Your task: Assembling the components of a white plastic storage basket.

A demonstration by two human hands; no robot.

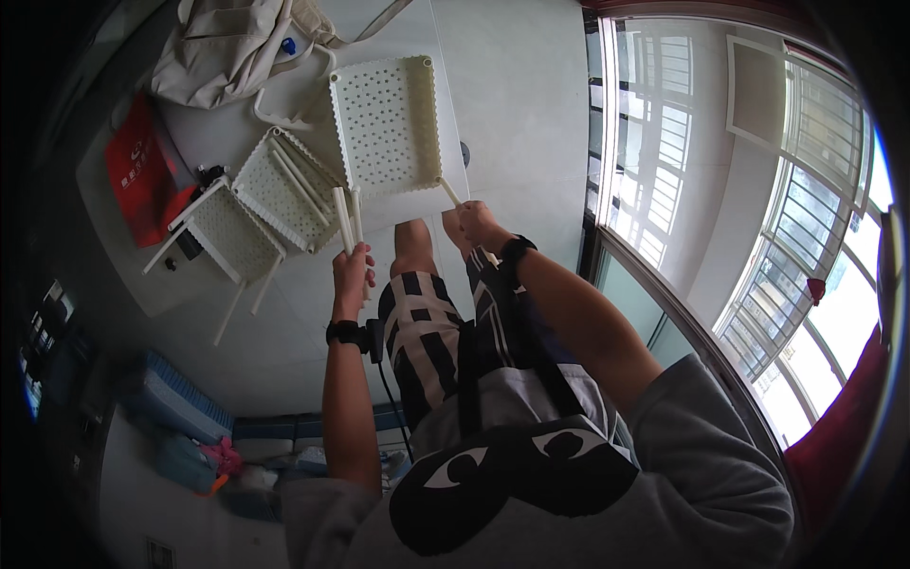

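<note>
A cream perforated rectangular tray (pixel 387 123) with scalloped edges lies on the white table in front of me. My right hand (pixel 477 224) is closed around a cream rod (pixel 450 192) whose far end meets the tray's near right corner; whether it is seated there I cannot tell. Nearer the left corner, my left hand (pixel 352 275) grips several similar rods (pixel 343 216) pointing away from me. Left of these, a second perforated tray (pixel 270 204) has loose rods (pixel 299 180) lying in it. Beside it is a third tray (pixel 232 235) with rods standing out from its corners.
A beige cloth bag (pixel 223 52) sits at the table's far left, its straps near the tray. A red paper bag (pixel 142 175) and small dark items lie left of the trays. Windows (pixel 787 266) line the right side. A blue sofa (pixel 180 394) is at lower left.
</note>
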